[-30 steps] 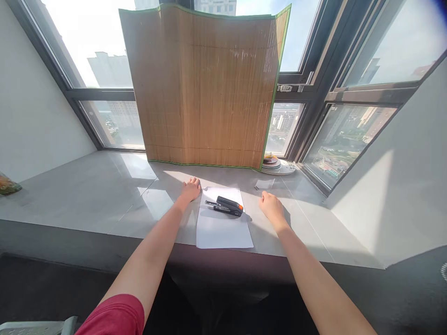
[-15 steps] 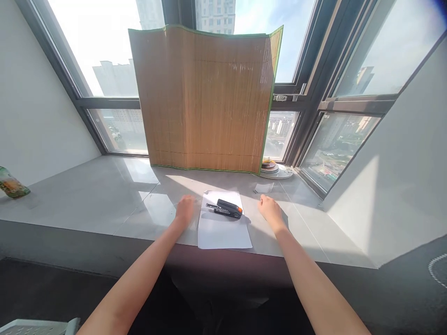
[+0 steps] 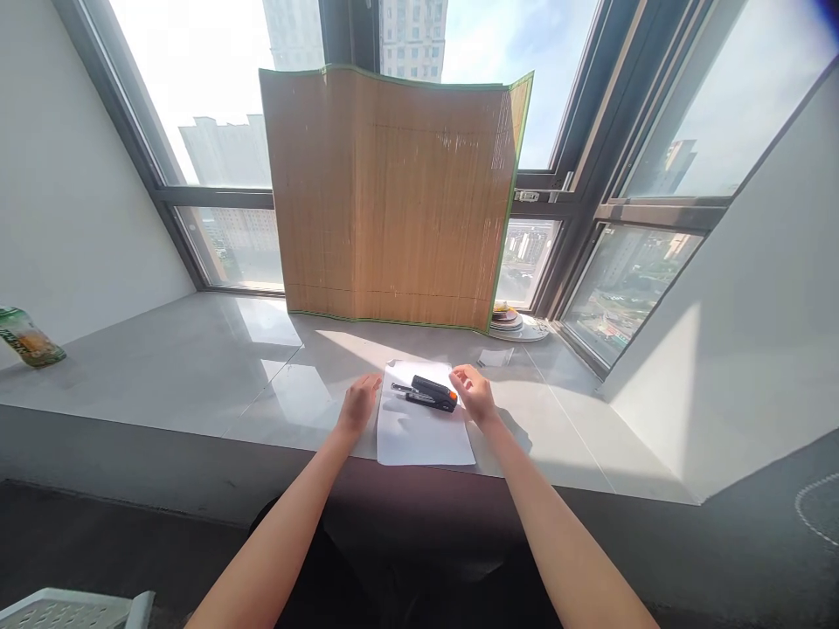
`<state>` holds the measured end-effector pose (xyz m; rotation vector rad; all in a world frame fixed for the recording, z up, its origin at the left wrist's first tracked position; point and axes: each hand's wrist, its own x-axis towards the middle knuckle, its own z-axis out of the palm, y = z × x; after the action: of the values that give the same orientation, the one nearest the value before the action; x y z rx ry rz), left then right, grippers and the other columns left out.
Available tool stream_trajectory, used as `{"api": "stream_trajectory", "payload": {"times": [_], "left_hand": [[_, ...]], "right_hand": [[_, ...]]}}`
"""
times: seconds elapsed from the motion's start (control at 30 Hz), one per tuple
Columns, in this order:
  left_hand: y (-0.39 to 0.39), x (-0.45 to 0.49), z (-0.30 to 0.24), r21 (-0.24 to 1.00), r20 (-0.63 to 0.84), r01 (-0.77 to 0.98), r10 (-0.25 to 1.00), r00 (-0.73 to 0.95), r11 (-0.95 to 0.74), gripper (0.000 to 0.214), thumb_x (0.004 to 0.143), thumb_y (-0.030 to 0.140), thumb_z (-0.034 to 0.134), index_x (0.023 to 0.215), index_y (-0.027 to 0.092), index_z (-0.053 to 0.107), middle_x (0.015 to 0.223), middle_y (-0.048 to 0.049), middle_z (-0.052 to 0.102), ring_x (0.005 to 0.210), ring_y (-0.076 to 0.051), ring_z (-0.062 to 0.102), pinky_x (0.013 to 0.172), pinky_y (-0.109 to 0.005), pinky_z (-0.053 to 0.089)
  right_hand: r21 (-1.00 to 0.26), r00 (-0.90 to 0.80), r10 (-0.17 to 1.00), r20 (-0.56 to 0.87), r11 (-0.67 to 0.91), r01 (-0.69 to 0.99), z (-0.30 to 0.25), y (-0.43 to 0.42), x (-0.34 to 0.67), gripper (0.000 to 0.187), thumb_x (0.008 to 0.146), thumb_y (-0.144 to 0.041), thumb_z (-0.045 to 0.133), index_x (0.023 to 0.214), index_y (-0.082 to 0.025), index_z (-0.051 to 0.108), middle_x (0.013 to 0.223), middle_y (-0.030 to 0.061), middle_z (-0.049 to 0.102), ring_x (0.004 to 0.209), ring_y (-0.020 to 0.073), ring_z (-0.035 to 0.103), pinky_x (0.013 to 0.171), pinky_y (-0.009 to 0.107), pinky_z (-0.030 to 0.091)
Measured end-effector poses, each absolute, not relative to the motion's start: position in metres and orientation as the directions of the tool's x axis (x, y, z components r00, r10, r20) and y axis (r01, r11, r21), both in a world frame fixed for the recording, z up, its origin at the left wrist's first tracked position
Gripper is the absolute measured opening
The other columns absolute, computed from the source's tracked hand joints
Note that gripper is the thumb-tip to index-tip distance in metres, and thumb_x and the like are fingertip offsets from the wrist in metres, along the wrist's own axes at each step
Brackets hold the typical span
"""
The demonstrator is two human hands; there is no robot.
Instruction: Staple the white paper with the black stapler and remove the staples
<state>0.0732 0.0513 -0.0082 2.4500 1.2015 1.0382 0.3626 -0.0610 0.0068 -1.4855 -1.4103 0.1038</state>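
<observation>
A black stapler point(image 3: 429, 393) with an orange patch at its right end lies on white paper point(image 3: 425, 444) at the sill's front edge. Its narrow metal part sticks out to the left, apart from the black top arm. At the paper's left edge is my left hand point(image 3: 360, 404), fingers extended towards the sheet and nothing in them. My right hand point(image 3: 474, 395) hovers by the stapler's orange end, fingers loosely bent and holding nothing. Whether its fingertips touch the stapler or paper, I cannot tell.
Against the window stands a bamboo mat point(image 3: 393, 201) with green edging. Stacked plates point(image 3: 517, 328) sit at its right foot, with a small clear packet point(image 3: 495, 357) in front. A green packet point(image 3: 31, 337) lies far left on the tiled sill point(image 3: 163, 376).
Both hands have come in towards the paper, the right one clearly leftwards to the stapler's end. Their closed fingers have loosened. The stapler and paper stay put; the view has shifted slightly.
</observation>
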Motion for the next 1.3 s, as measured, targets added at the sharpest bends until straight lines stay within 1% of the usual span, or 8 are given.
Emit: {"api": "stream_trajectory", "payload": {"times": [0.17,0.23,0.37,0.47,0.63,0.9,1.17,1.3], "left_hand": [[0.055,0.069,-0.010,0.506,0.544,0.599,0.769,0.336,-0.620,0.031,0.103,0.016,0.046,0.117,0.018,0.074,0.087,-0.0074,0.072,0.076,-0.020,0.065,0.071,-0.030,0.048],[0.055,0.068,-0.010,0.518,0.563,0.607,0.774,0.289,-0.603,0.030,0.104,0.017,0.045,0.112,0.017,0.074,0.083,-0.0065,0.070,0.075,-0.020,0.065,0.068,-0.029,0.047],[0.055,0.066,-0.009,0.509,0.559,0.626,0.780,0.281,-0.591,0.034,0.107,0.025,0.043,0.090,0.018,0.072,0.072,-0.0043,0.064,0.066,-0.019,0.059,0.064,-0.029,0.043],[0.056,0.066,-0.010,0.517,0.567,0.588,0.763,0.310,-0.622,0.035,0.108,0.030,0.043,0.092,0.019,0.072,0.068,-0.0024,0.062,0.063,-0.019,0.058,0.064,-0.030,0.043],[0.058,0.066,-0.010,0.526,0.643,0.486,0.700,0.310,-0.698,0.034,0.108,0.035,0.045,0.096,0.020,0.074,0.080,-0.0056,0.071,0.073,-0.020,0.064,0.073,-0.032,0.050],[0.055,0.063,-0.006,0.552,0.649,0.313,0.634,0.420,-0.773,0.018,0.102,0.033,0.061,0.111,0.023,0.074,0.104,-0.0064,0.076,0.085,-0.020,0.067,0.081,-0.034,0.055],[0.048,0.069,0.005,0.501,0.505,0.288,0.546,0.668,-0.816,0.010,0.102,0.025,0.060,0.106,0.021,0.068,0.111,-0.0080,0.067,0.110,-0.025,0.063,0.101,-0.043,0.051],[0.046,0.070,0.008,0.476,0.447,0.333,0.550,0.705,-0.814,0.010,0.100,0.022,0.061,0.105,0.022,0.070,0.116,-0.0084,0.067,0.113,-0.027,0.061,0.105,-0.047,0.048]], "right_hand": [[-0.629,0.138,0.752,0.645,0.419,0.654,0.000,-0.059,0.344,0.038,0.096,-0.061,0.067,0.089,-0.024,0.067,0.087,0.0049,0.068,0.081,0.0224,0.060,0.081,0.038,0.051],[-0.631,0.151,0.745,0.649,0.417,0.654,-0.003,-0.058,0.348,0.038,0.095,-0.061,0.069,0.092,-0.023,0.067,0.091,0.0060,0.069,0.084,0.0233,0.061,0.082,0.039,0.052],[-0.676,0.106,0.816,0.568,0.389,0.626,-0.008,-0.057,0.352,0.044,0.089,-0.057,0.077,0.116,-0.024,0.069,0.108,0.0082,0.072,0.092,0.0247,0.066,0.084,0.039,0.055],[-0.695,0.074,0.869,0.489,0.336,0.635,-0.010,-0.056,0.350,0.044,0.087,-0.049,0.078,0.125,-0.027,0.069,0.114,0.0067,0.075,0.101,0.0261,0.068,0.090,0.040,0.054],[-0.698,0.017,0.897,0.442,0.332,0.634,-0.010,-0.057,0.348,0.025,0.092,-0.036,0.070,0.115,-0.027,0.075,0.107,0.0046,0.076,0.096,0.0250,0.068,0.089,0.040,0.053],[-0.707,0.037,0.892,0.450,0.330,0.626,-0.013,-0.060,0.347,0.033,0.089,-0.036,0.074,0.120,-0.025,0.075,0.100,0.0050,0.073,0.086,0.0228,0.066,0.082,0.037,0.052],[-0.709,-0.028,0.910,0.415,0.342,0.617,-0.008,-0.063,0.346,0.027,0.090,-0.035,0.074,0.115,-0.026,0.076,0.101,0.0042,0.075,0.089,0.0234,0.067,0.082,0.037,0.052],[-0.724,-0.027,0.909,0.415,0.349,0.595,-0.011,-0.062,0.346,0.031,0.090,-0.037,0.075,0.119,-0.027,0.075,0.106,0.0053,0.075,0.091,0.0238,0.067,0.084,0.038,0.053]]}}
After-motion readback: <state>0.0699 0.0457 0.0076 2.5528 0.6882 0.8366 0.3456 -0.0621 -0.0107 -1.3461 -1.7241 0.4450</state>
